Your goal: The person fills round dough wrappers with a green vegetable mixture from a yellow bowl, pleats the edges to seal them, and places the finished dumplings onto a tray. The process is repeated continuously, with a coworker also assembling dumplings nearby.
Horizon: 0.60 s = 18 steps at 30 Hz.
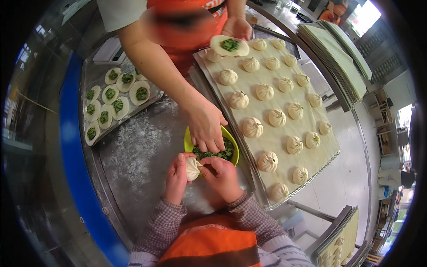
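Note:
A pleated dough bun (192, 168) rests in my left hand (177, 178), its gathered top turned to the right. Thumb and fingers of my right hand (223, 177) pinch the folds at that top. Just beyond my hands stands a yellow-green bowl (236, 152) with chopped green filling (227, 150). A co-worker's hand (206, 128) reaches into this bowl, above the filling. The co-worker's other hand (237, 28) is by a flat dough wrapper (217, 41) with green filling on it. To the right, rows of pleated buns (268, 161) sit on a paper-lined tray (233, 110).
At the left, a metal tray (115, 128) carries several open wrappers topped with filling (103, 116). A white scale (108, 51) sits at its far end. Flour (140, 147) dusts the metal table. Stacked boards (333, 60) stand at the upper right; another bun tray (348, 233) is lower right.

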{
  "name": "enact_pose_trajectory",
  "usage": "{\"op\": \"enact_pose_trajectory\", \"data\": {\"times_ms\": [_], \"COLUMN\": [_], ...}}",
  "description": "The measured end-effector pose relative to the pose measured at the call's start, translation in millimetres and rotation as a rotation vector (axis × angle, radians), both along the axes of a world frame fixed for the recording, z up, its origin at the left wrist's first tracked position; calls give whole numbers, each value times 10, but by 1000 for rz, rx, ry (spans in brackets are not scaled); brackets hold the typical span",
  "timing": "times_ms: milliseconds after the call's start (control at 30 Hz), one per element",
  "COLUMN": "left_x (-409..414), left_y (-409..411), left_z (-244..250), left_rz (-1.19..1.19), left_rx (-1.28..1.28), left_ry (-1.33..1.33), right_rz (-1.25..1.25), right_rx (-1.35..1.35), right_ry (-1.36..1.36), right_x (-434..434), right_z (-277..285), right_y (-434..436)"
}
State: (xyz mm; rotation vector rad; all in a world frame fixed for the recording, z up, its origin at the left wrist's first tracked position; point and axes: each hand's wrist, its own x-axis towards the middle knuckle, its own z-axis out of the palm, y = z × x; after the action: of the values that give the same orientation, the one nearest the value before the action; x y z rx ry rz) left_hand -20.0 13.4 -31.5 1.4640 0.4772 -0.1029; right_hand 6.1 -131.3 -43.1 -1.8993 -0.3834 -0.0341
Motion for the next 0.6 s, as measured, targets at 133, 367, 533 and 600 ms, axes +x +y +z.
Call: {"op": "enact_pose_trajectory", "data": {"times_ms": [133, 367, 533, 600], "left_x": [110, 272, 334, 311], "left_y": [122, 290, 346, 327], "left_z": [98, 135, 223, 241], "left_rz": [-98, -313, -465, -456], "left_rx": [-25, -66, -186, -162], "left_ry": [3, 123, 99, 21], "right_rz": [92, 202, 185, 183], "right_rx": [-55, -165, -115, -77], "right_ry": [-69, -295, -20, 83], "right_x": [97, 205, 209, 218], "right_z": [178, 291, 412, 423], "right_y": [6, -4, -21, -45]}}
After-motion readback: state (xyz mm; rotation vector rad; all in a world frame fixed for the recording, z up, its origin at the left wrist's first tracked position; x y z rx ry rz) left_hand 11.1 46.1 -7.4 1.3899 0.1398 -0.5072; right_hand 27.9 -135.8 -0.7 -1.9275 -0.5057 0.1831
